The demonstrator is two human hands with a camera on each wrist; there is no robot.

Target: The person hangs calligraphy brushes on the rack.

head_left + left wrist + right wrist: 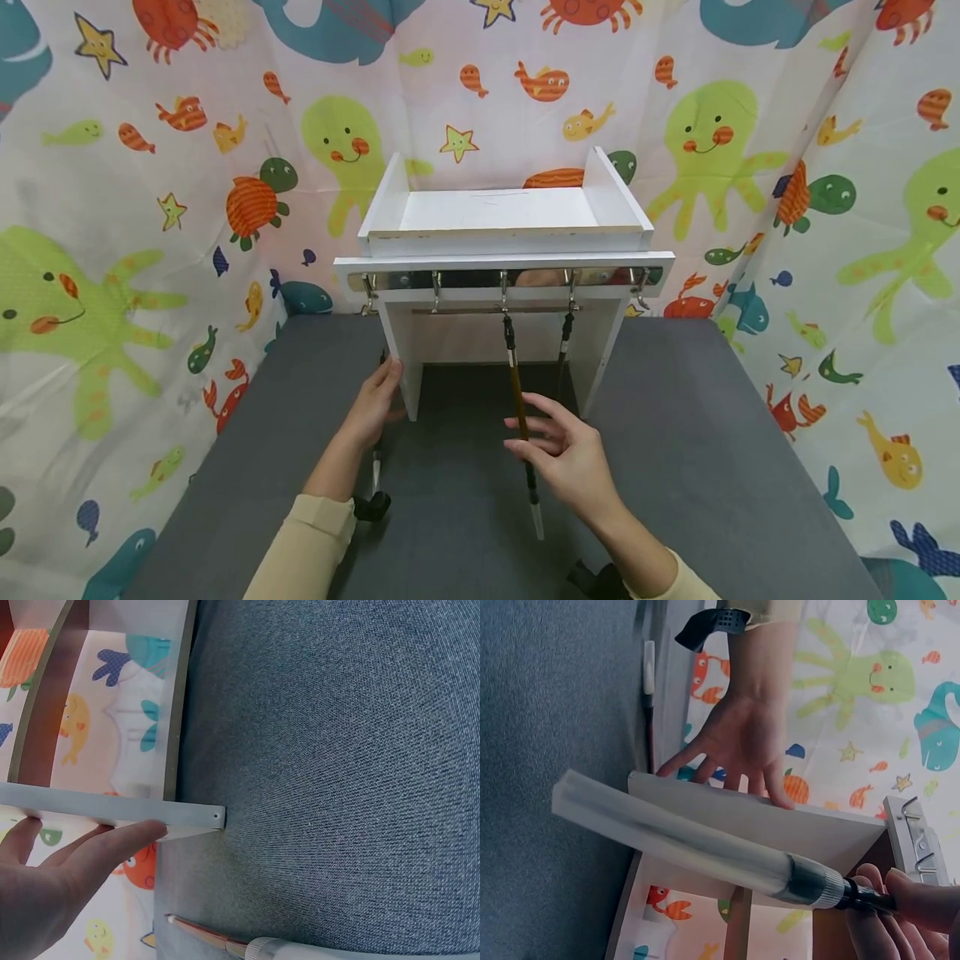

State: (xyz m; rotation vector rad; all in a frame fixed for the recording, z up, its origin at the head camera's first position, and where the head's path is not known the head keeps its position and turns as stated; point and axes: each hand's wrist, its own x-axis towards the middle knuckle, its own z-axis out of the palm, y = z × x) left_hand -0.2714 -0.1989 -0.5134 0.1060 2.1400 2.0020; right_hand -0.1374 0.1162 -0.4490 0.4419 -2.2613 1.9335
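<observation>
1. The brush (516, 379) is hanging toward six o'clock from the middle hook (504, 292) of the metal rail (465, 279); the hook is probably bearing its weight, so the fingers seem only to be guiding it.
2. The right hand (564, 446), at five o'clock from the shelf (502, 243), is pinching that brush between thumb and fingers, likely to stop it swinging.
3. A clear cap (537, 518) is covering the brush's tip at six o'clock, presumably protecting the bristles.
4. The left hand (375, 407), between seven and eight o'clock from the shelf, is pressing extended, slightly spread fingers against the outside of its left wall (405, 342), apparently bracing it against shifting.
5. A second brush (565, 333) is hanging at one o'clock from the held one, on the neighbouring hook.
6. A third brush (376, 471) is showing at six o'clock from the left hand; whether it is hanging or leaning is unclear.
7. The grey table (675, 450) is supporting the shelf.
</observation>
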